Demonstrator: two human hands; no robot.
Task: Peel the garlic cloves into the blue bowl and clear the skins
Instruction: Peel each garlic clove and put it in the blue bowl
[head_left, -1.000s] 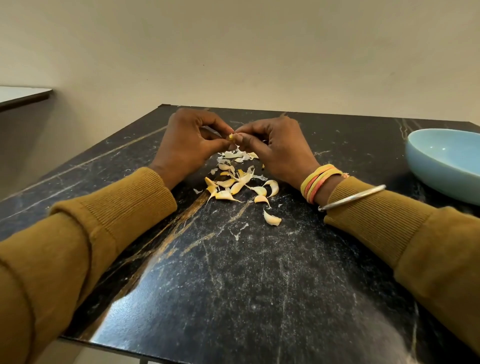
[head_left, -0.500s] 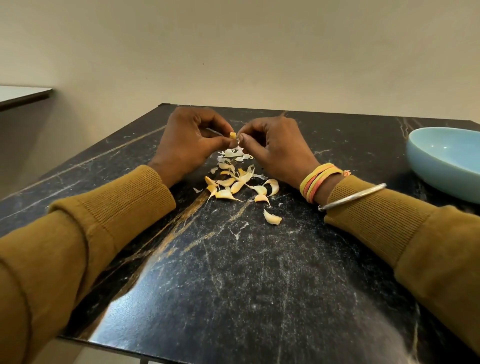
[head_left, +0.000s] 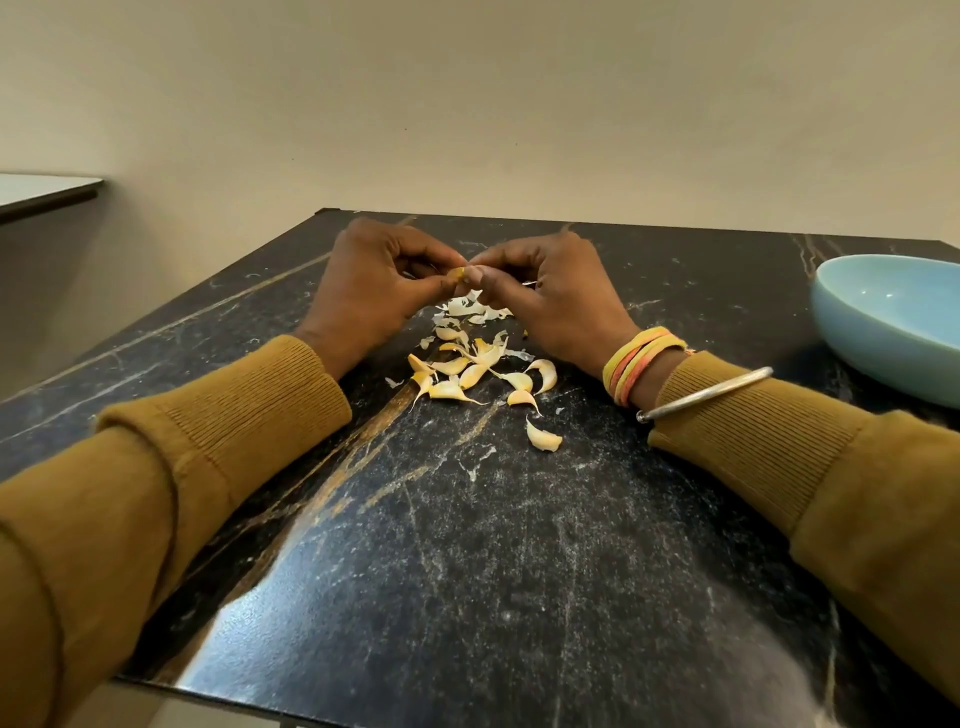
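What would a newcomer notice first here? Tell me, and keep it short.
The left hand and right hand meet over the middle of the black table, pinching one garlic clove between their fingertips. Beneath them lies a scatter of yellowish cloves and white skins. The blue bowl sits at the right edge.

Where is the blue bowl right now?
In the head view, the blue bowl sits on the table at far right, cut off by the frame, right of the right hand.
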